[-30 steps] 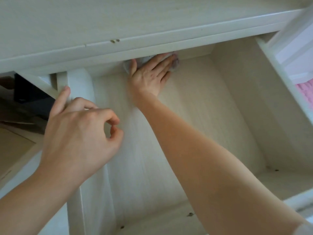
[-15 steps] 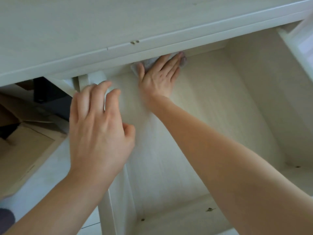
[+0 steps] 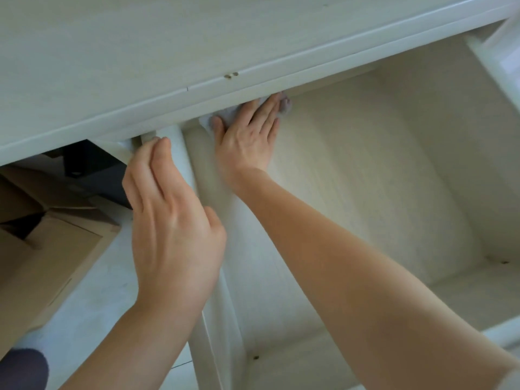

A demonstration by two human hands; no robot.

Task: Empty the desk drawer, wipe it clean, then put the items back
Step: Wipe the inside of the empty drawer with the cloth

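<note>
Desk top (image 3: 118,52) pale wood-grain, fills upper frame; drawer (image 3: 374,175) pulled out below its front edge.

Drawer interior: pale wood-grain floor and walls, small screw heads near the front corners, only contents seen = cloth + R hand. Cloth (image 3: 225,114) light grey/white, crumpled, at far back-left of drawer floor, partly under desk edge. R hand (image 3: 247,139) lies flat on cloth, fingers straight and spread, pressing it down, not curled round it; forearm runs diagonally across drawer. L hand (image 3: 171,218) outside drawer, fingers straight and together, relaxed, gripping nothing; fingertips at back end of drawer's left side wall (image 3: 216,313), contact w/ wall can't tell. Cardboard boxes (image 3: 36,249) on floor at left, flaps open, contents not visible. Dark object under desk, blurred.
</note>
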